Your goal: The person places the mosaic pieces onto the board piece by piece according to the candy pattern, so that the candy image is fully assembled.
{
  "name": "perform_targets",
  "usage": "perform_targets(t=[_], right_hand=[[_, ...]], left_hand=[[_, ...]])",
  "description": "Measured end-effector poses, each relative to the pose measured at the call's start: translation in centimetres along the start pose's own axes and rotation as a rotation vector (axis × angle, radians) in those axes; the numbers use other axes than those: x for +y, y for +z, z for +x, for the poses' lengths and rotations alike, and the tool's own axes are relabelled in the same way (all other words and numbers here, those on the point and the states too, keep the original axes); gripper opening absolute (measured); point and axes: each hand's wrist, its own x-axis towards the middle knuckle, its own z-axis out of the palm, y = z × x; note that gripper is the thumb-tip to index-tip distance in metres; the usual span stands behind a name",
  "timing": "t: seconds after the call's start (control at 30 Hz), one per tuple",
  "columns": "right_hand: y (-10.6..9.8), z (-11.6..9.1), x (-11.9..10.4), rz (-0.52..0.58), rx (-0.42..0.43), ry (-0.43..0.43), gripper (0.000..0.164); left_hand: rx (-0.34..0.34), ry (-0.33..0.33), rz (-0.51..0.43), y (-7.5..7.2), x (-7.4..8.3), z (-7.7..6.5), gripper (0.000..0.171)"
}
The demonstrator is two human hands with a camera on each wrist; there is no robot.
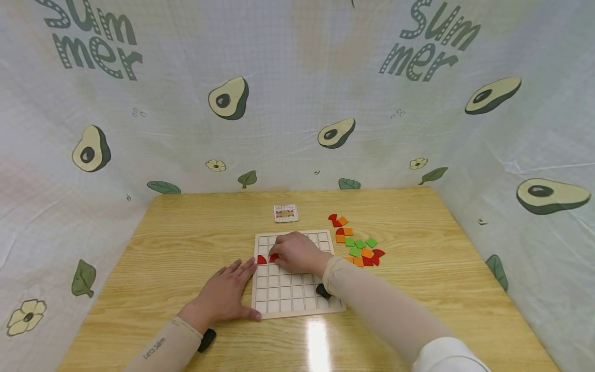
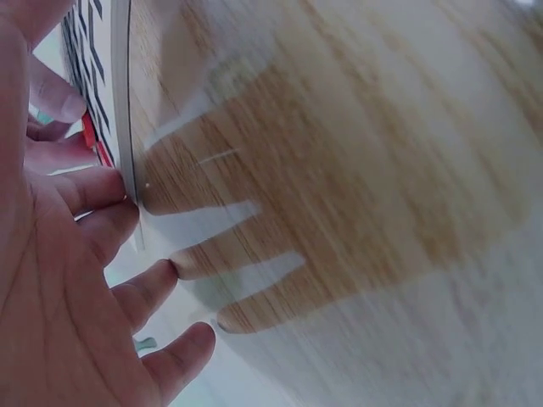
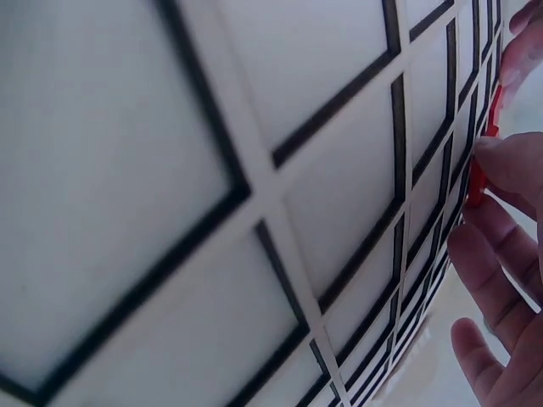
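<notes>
A pale wooden grid board lies on the table. My left hand rests beside it with its fingers straight, the fingertips and thumb at the board's left edge. In one of the left column's squares sits a red quarter-circle tile. Just to the right of that tile, my right hand pinches another red tile between thumb and fingers, low over the grid. The right hand and forearm hide part of the board's middle and right side.
A small pattern card with a red, green and orange design lies behind the board. Right of the board, several loose red, orange and green tiles are scattered on the wooden table. A printed cloth hangs behind and at both sides.
</notes>
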Motion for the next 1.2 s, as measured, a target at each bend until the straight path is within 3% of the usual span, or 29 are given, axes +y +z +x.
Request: perform_targets(t=[0.67, 1.03, 1.2], right_hand=[[0.2, 0.2, 0.1, 0.014, -0.003, -0.010, 0.023], [-0.6, 0.0, -0.2, -0.028, -0.017, -0.043, 0.026], [-0.9, -0.3, 0.0, -0.010, -0.044, -0.013, 0.029]], left_hand=[[-0.002, 0.003, -0.006, 0.0, 0.0, 0.0, 0.120], [0.003, 0.003, -0.018, -0.2, 0.1, -0.1, 0.119], [0.006, 0.004, -0.012, 0.0, 0.1, -0.1, 0.119]])
